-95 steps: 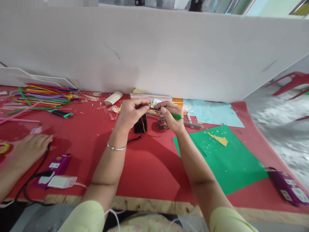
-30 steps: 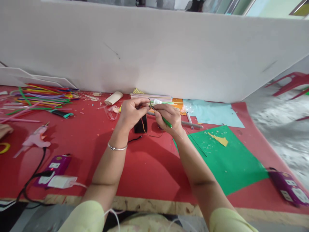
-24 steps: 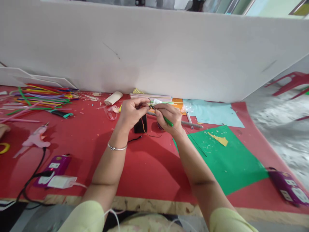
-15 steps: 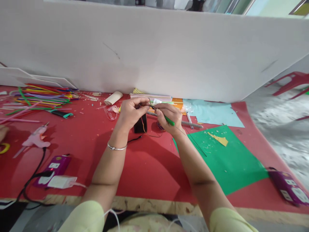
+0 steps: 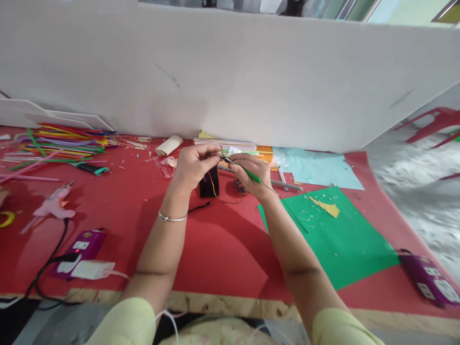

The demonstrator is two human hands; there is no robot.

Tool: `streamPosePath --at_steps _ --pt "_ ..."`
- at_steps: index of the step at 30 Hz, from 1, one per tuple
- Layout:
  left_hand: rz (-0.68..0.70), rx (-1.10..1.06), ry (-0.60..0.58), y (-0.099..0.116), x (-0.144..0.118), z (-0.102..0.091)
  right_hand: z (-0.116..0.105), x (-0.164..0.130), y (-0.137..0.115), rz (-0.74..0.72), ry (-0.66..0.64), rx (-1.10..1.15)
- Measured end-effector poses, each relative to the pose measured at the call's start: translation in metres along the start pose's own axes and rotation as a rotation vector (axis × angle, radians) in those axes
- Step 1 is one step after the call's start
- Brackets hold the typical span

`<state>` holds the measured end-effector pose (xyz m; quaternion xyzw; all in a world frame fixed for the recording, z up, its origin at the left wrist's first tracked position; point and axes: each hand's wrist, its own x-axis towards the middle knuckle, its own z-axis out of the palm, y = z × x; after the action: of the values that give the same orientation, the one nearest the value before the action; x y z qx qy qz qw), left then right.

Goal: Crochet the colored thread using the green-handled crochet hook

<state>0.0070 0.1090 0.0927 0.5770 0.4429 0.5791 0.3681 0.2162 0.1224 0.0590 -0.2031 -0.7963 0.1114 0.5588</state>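
Observation:
Over the middle of the red table, my left hand [image 5: 196, 165] is closed in a pinch on a thin dark cord [image 5: 222, 151], partly hidden by the fingertips. My right hand [image 5: 253, 175] is shut on a slim green-handled tool [image 5: 252, 177] with a thin metal shaft. Its tip meets the cord at the left fingertips; the tip's shape is too small to make out. A dark strand [image 5: 293, 214] trails from beside my right wrist onto the green sheet. Below my left hand stands a black box-like piece [image 5: 209, 186] with an orange wire [image 5: 214, 184] in front.
Behind lie a grey rod [image 5: 283, 185], a marker [image 5: 282, 178], a cardboard tube [image 5: 169, 145] and a blue sheet [image 5: 319, 167]. Leftward are colored pipe cleaners [image 5: 64, 143], a pink glue gun [image 5: 53, 203] and a purple power strip [image 5: 82, 244]. A green sheet [image 5: 345, 239] lies right; a white board [image 5: 230, 76] rises behind.
Both hands keep nearly the same place and grip. The green-handled tool has shifted slightly, and more of its metal shaft shows between the hands.

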Motion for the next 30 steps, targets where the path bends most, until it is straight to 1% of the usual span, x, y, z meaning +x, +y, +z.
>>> streamPosePath --at_steps 6,10,15,20,30 --pt "-0.036 0.048 -0.04 0.0024 -0.0003 -0.0046 -0.0036 0.0023 0.0016 0.037 -0.045 0.074" --pt "-0.032 0.083 -0.055 0.0026 -0.0006 -0.0076 -0.0052 0.002 0.0035 0.06 -0.073 0.105" --pt "-0.035 0.156 -0.029 0.0059 -0.0017 -0.0084 -0.0078 0.001 0.0059 0.063 -0.13 0.113" --pt "-0.019 0.196 -0.021 0.0088 -0.0031 -0.0075 -0.0093 0.0011 0.0049 0.067 -0.136 0.099" --pt "-0.001 0.223 0.003 0.0056 -0.002 -0.007 -0.0102 0.0028 0.0015 0.043 -0.148 0.02"
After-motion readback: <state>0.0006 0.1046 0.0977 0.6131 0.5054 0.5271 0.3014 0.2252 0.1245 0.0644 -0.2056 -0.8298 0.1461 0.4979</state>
